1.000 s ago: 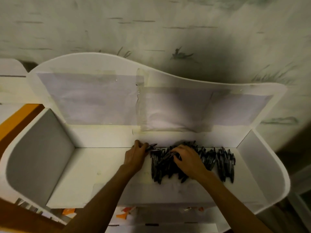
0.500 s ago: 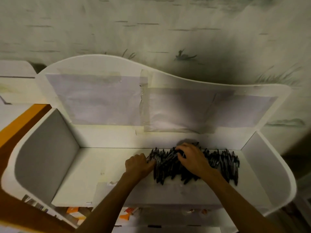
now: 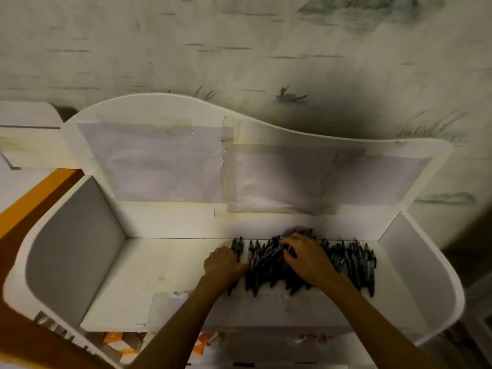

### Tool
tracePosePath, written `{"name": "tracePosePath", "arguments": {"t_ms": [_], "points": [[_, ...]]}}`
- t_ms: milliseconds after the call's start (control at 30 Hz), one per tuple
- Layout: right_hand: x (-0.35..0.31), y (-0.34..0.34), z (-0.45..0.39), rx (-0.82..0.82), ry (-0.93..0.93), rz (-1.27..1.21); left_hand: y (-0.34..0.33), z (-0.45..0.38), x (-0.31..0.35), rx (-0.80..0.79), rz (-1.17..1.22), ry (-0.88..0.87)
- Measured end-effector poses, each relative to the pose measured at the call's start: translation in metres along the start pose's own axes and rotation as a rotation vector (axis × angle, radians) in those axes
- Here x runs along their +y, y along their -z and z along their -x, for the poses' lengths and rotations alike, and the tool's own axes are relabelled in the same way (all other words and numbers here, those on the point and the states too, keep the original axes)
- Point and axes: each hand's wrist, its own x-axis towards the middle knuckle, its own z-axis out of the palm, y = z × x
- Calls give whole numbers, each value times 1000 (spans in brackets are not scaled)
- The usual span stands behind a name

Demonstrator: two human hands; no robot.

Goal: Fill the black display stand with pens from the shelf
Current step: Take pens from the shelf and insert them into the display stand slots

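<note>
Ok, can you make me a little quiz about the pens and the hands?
1. True or false: the pens lie on the right part of the shelf.
2. Which hand lies on top of the pile: A left hand, B right hand?
3. Fill in: the shelf is ___ in colour.

Key: 1 true; 2 B; 3 white.
</note>
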Motion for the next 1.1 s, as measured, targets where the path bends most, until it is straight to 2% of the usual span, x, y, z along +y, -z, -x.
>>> {"name": "tracePosePath", "arguments": {"t_ms": [300, 433, 600, 733, 833, 967, 1100], "points": [[-9, -7, -1, -23, 19, -18, -3, 2, 3, 71, 2, 54], [-6, -4, 1, 0, 11, -33, 0, 3, 2, 124, 114, 127], [-3, 0, 2, 17, -3, -34, -1, 4, 4, 40, 210, 86], [-5, -2, 2, 20, -6, -41, -4, 5, 5, 53, 121, 47], [-11, -5, 0, -2, 3, -42, -2, 6, 0, 90, 144, 46], [-23, -5, -11, 32, 14, -98, -3, 10, -6, 286, 359, 6], [-31, -4, -19, 58, 38, -137, 8, 11, -2, 454, 755, -66]]}}
